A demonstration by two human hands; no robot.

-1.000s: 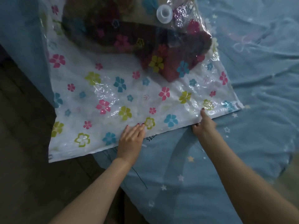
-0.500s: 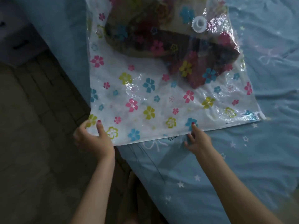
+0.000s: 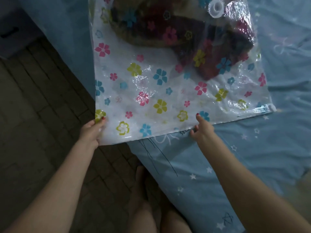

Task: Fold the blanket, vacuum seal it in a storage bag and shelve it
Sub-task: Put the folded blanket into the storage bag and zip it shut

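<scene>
A clear storage bag (image 3: 151, 91) printed with coloured flowers lies on the bed, its near left part sticking out past the bed's edge. A dark red and brown folded blanket (image 3: 176, 31) fills its far half, under a white round valve (image 3: 216, 8). My left hand (image 3: 91, 132) pinches the bag's near left corner, thumb on top. My right hand (image 3: 202, 130) grips the bag's near edge further right, thumb on top of the plastic and fingers curled under the edge.
The bed carries a light blue sheet (image 3: 235, 157) with white stars. Dark tiled floor (image 3: 42, 123) lies to the left. A pale cabinet (image 3: 15, 31) stands at the far left. A person's bare feet (image 3: 144, 199) stand by the bed at the bottom.
My left hand slid left along the bag's near edge, from flat near the middle to pinching the left corner. My right hand moved left along the same edge.
</scene>
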